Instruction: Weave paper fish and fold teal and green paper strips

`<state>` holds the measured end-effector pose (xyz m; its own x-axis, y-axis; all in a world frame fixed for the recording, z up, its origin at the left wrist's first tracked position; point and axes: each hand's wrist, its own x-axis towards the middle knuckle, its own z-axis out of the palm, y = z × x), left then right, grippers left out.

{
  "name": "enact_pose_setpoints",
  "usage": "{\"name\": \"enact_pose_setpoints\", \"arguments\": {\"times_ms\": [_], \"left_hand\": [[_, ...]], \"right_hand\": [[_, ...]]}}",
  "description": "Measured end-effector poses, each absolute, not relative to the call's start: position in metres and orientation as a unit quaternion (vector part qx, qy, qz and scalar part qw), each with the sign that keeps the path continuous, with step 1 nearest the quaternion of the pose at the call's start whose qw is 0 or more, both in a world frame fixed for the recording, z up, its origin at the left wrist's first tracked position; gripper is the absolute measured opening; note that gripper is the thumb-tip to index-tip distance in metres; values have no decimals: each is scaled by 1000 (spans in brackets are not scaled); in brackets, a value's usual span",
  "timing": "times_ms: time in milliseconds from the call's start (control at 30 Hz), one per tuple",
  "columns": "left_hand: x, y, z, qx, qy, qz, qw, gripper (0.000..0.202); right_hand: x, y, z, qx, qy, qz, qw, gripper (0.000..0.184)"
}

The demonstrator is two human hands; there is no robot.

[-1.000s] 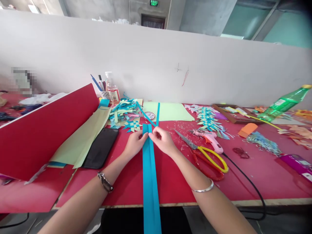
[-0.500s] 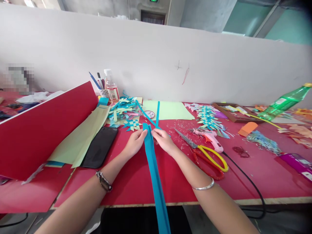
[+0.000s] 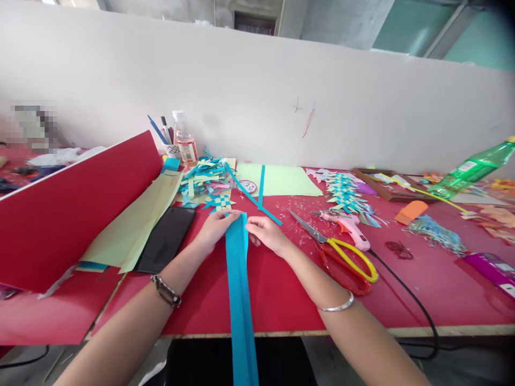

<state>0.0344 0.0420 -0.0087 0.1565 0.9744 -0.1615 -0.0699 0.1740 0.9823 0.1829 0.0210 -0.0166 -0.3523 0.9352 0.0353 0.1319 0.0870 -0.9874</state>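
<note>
A long blue paper strip, creased lengthwise, runs from my hands over the table's front edge toward me. My left hand pinches the far end of it, thumb on top. At the strip's right edge my right hand has its thumb and fingers closed on the folded side. Just beyond the left hand lies a small woven blue-and-green piece. Two narrow blue strips lie behind the right hand, partly on a pale green sheet.
Scissors and a pink glue gun with a black cord lie to the right. A black phone and a red board are on the left. A green bottle leans at far right. Cut strips are heaped behind.
The blue strip has swung left and its folded side shows wider. My left hand has shifted a little left and now grips across the end; the right hand moved slightly down.
</note>
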Motion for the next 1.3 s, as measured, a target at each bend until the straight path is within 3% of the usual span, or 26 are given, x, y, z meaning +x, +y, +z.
{"name": "enact_pose_setpoints", "arguments": {"times_ms": [467, 767, 1300], "left_hand": [[35, 41, -13, 483, 468, 381, 635, 22], [39, 40, -8, 490, 500, 366, 613, 32], [43, 40, -15, 507, 507, 420, 556, 30]], "right_hand": [[178, 24, -22, -466, -567, 520, 437, 31], [176, 25, -24, -456, -538, 545, 453, 31], [169, 24, -25, -463, -533, 531, 468, 30]]}}
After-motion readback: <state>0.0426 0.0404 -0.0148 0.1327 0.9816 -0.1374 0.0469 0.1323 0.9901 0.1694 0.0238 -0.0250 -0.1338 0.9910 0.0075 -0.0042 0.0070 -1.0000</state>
